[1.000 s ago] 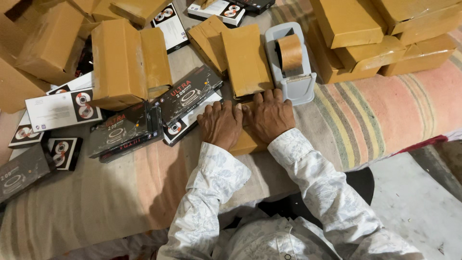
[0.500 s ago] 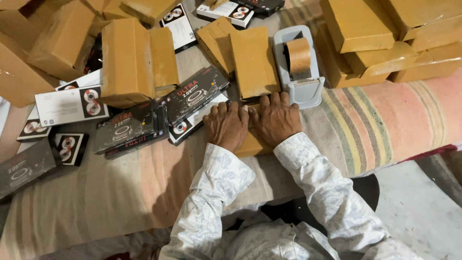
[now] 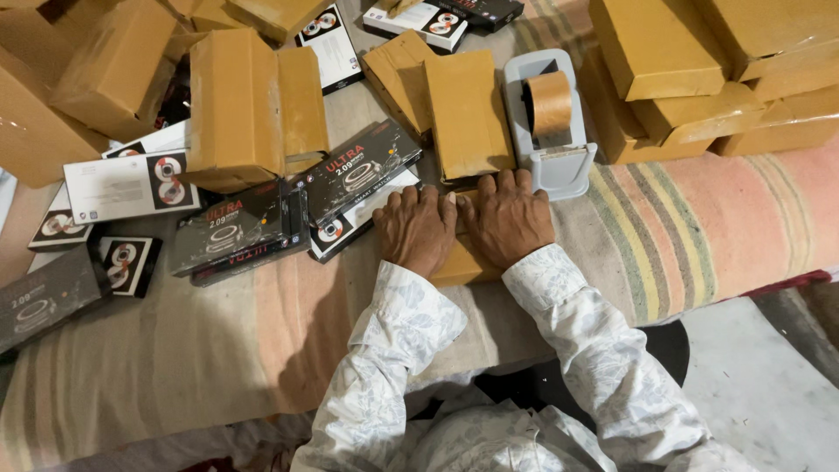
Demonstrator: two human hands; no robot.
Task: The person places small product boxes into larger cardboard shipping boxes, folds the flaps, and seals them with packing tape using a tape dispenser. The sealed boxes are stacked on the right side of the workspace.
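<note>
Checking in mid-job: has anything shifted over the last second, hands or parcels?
Nothing visibly changed. Both the left hand and the right hand stay pressed flat, side by side, on the brown paper-wrapped flat parcel at the edge of the striped cloth. The grey tape dispenser and the black printed boxes lie as before.

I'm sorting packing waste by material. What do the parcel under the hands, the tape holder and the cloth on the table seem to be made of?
Parcel: looks like brown paper or card wrap, matte, with folded edges; both the left hand and right hand press on it.
Tape dispenser: probably moulded grey plastic, smooth, holding a brown tape roll.
Table cover: woven striped fabric, soft and creased.
</note>
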